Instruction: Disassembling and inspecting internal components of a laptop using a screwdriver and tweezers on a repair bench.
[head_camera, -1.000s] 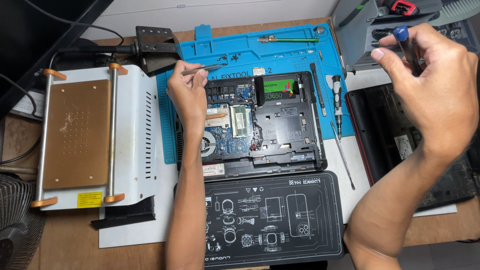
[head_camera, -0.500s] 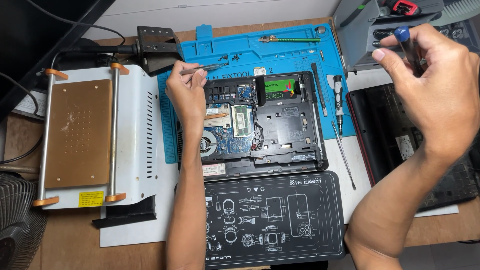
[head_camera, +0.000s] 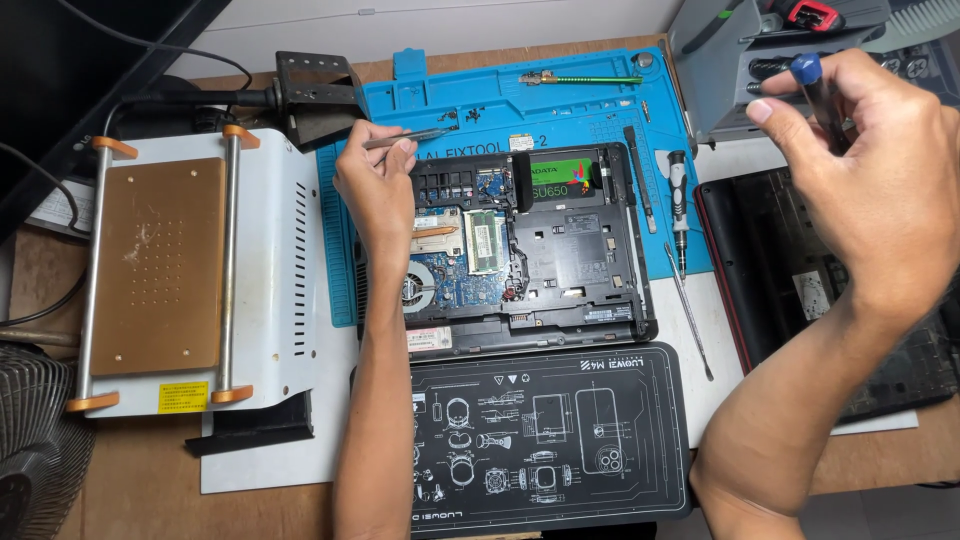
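My left hand (head_camera: 375, 190) grips metal tweezers (head_camera: 415, 137) whose tips point right, over the blue repair mat (head_camera: 480, 100) just beyond the back left corner of an opened laptop (head_camera: 560, 240). The laptop lies bottom up with its cover off, showing a fan, a blue board, a memory stick and a green-labelled drive. Raised at the upper right, my right hand (head_camera: 870, 180) holds a dark screwdriver with a blue cap (head_camera: 812, 85) upright between thumb and fingers.
A white heating plate machine with a brass top (head_camera: 160, 265) stands at the left. A black printed mat (head_camera: 550, 430) lies in front of the laptop. Loose screwdrivers (head_camera: 678, 200) lie right of the laptop. A removed black cover (head_camera: 800, 290) and a grey tool station (head_camera: 730, 60) are at the right.
None beyond a slight shift of the view; both hands hold the same poses.
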